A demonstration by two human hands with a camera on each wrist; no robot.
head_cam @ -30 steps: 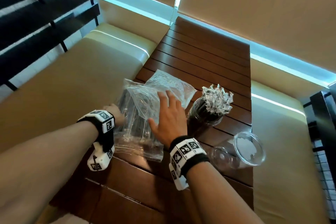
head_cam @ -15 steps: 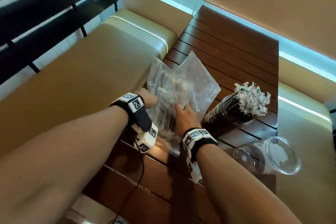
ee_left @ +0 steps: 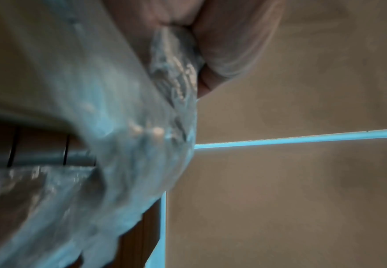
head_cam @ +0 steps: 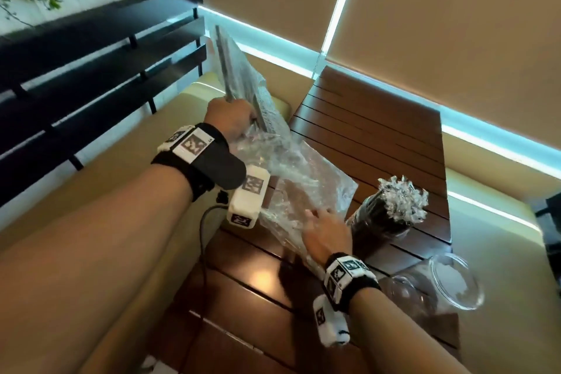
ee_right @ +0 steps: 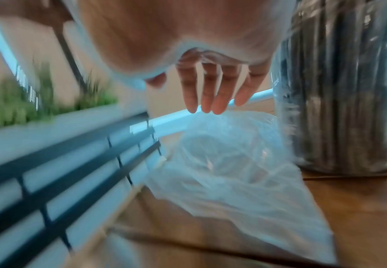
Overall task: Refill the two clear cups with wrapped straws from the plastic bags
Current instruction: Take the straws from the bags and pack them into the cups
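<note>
My left hand (head_cam: 230,118) grips a bundle of wrapped straws (head_cam: 243,79) and holds it up, slanting over the table's left edge. In the left wrist view my fingers (ee_left: 233,45) curl round the crinkled wrapping (ee_left: 176,68). A clear plastic bag (head_cam: 315,188) lies on the wooden slat table (head_cam: 379,130). My right hand (head_cam: 326,232) rests on its near part, and its fingers (ee_right: 210,94) are straight. To the right stands a clear cup (head_cam: 382,218) packed with dark wrapped straws. An empty clear cup (head_cam: 452,285) lies on its side near the right edge.
Beige cushioned benches flank the table on the left (head_cam: 106,191) and right (head_cam: 501,252). A black slatted rail (head_cam: 91,76) runs behind the left bench. A cable (head_cam: 203,237) hangs from my left wrist over the table's near left edge.
My left hand has lifted the straw bundle up and to the left, off the table. My right hand has slid back onto the near part of the bag.
</note>
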